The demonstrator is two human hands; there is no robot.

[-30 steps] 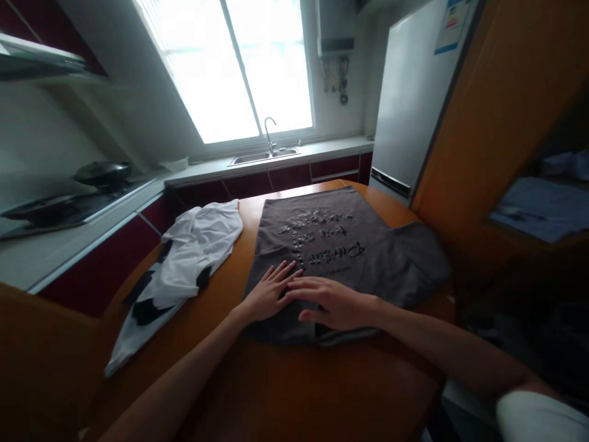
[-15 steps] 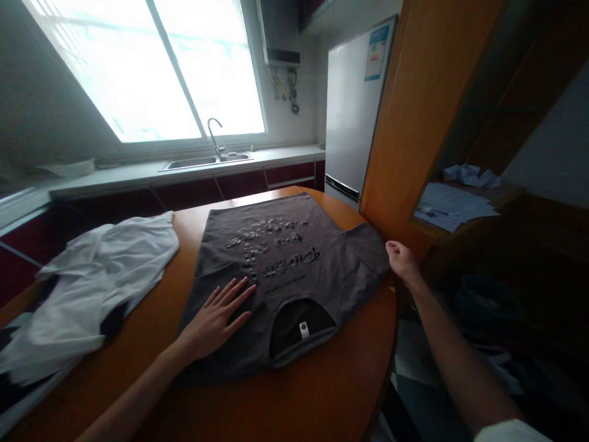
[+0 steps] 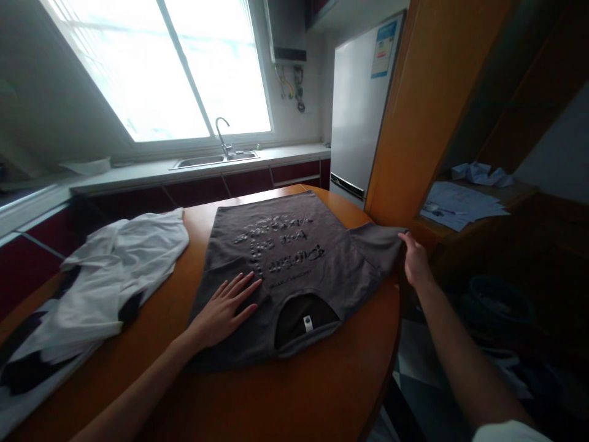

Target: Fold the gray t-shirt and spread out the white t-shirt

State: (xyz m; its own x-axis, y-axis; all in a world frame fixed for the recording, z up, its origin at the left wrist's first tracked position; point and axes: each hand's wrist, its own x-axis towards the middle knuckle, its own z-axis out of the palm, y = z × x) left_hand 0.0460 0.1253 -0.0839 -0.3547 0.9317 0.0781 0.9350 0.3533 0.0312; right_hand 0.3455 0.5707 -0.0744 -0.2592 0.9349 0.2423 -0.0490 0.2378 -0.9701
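A dark grey T-shirt [image 3: 331, 270] lies spread on the wooden table [image 3: 322, 387], its neckline toward me and its dark lettering facing up. A small white label shows inside the collar. My left hand [image 3: 227, 310] rests flat on the shirt's left part, fingers spread. At the right, beyond the table's edge, my right hand [image 3: 416, 261] pinches the end of the right sleeve and holds it up, stretched outward. Under my left forearm, part of the shirt's left side is hidden.
White and dark clothes [image 3: 119, 264] lie heaped on the table's left. Behind are a counter with a sink [image 3: 197, 161] and faucet, and a fridge [image 3: 354, 116]. Papers [image 3: 464, 205] lie on a shelf at right. A basket [image 3: 499, 301] stands low in shadow.
My right hand has pulled the sleeve end slightly up and outward, so the sleeve is more stretched. My left hand stays flat on the shirt. The view has shifted slightly.
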